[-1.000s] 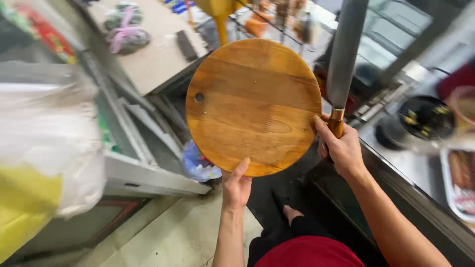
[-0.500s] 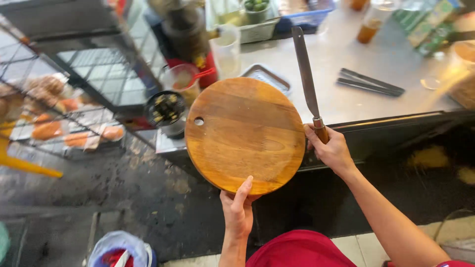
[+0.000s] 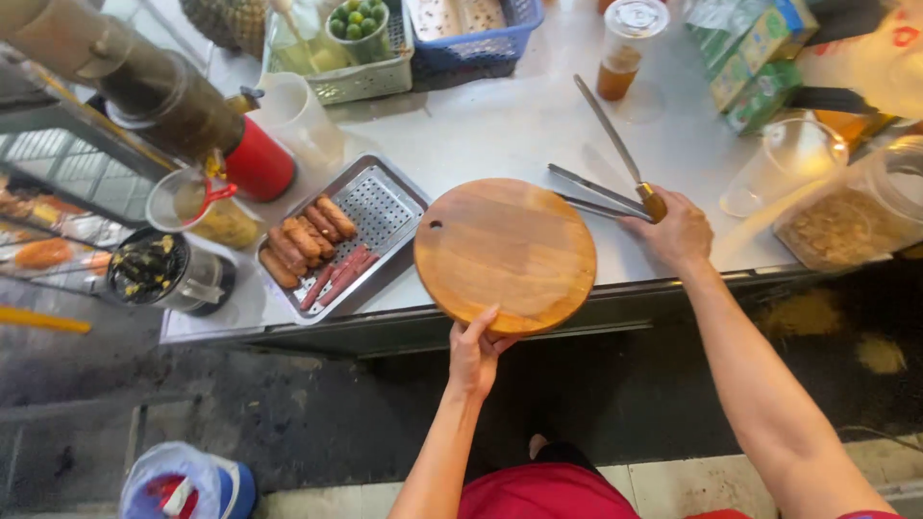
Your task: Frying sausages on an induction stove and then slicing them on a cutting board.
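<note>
Steel counter, pale and worn, dark along the front edge. Directly on it: perforated metal tray of sausages at the left front, metal tongs near the middle, white jug and red canister at the left rear, pale basket of limes and blue basket along the back, lidded cup of brown drink, clear plastic cup, green cartons, jar of brown crumbs at the right.
</note>
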